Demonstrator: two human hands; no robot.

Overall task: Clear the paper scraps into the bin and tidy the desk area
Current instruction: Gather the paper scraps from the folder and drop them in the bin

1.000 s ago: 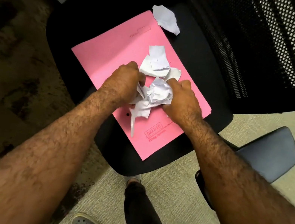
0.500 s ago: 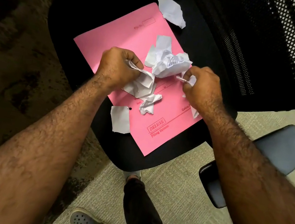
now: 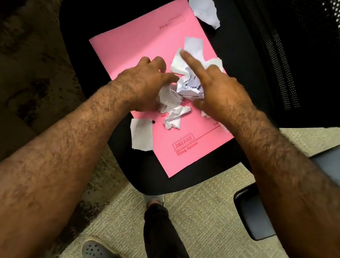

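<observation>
While both hands' fingers (image 3: 185, 60) spread loosely, crumpled scraps (image 3: 189, 85) lie between them, ungripped.

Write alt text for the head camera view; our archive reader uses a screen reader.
Seen from above, a left hand and a right hand gather crumpled white paper scraps on a pink folder lying on a black office chair seat. Two loose scraps lie apart at the folder's edges.
</observation>
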